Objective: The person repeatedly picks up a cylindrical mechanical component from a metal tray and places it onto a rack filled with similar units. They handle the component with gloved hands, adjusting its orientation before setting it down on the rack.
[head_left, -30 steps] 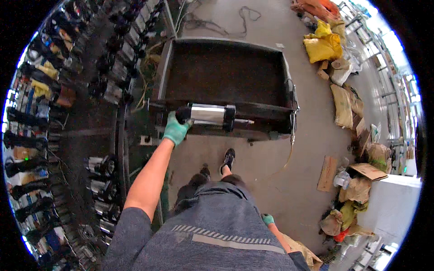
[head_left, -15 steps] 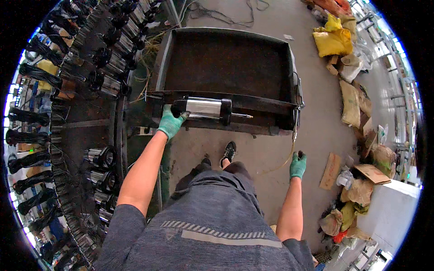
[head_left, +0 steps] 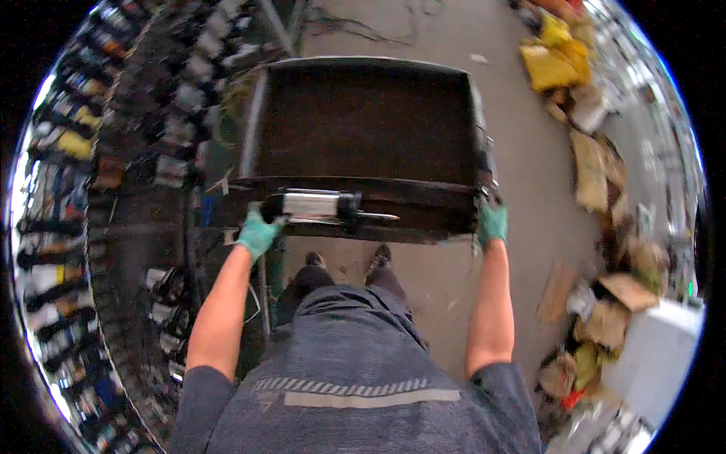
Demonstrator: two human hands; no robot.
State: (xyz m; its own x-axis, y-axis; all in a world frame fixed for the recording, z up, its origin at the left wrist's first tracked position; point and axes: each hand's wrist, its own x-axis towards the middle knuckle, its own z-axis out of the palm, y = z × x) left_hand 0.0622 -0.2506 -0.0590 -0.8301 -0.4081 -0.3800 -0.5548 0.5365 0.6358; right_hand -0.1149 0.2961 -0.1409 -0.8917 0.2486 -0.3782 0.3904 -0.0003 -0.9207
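A shiny metal cylinder (head_left: 311,205) with black end caps and a thin shaft, like a motor, lies sideways along the front ledge of a dark rectangular metal tank (head_left: 252,125). My left hand (head_left: 259,231), in a green glove, is closed round its left black end; the fingertips are partly hidden. The copper-coloured shaft tip points right, over the ledge. My right hand (head_left: 493,222), also green-gloved, is up at the tank's front right corner, beside the fittings there. Motion blur smears its fingers, so what it grips, if anything, is unclear.
Racks at the left hold many similar metal cylinders (head_left: 172,168) and black cables. Along the right lie yellow sacks (head_left: 548,66), brown sacks (head_left: 590,166) and flat cardboard (head_left: 628,292). A white box (head_left: 665,340) stands at the lower right. Cables trail over the floor beyond the tank.
My right hand has risen from beside the hanging hose to the tank's right corner. My left hand stays at the cylinder's left end. The view has shifted and blurred, and my feet have moved.
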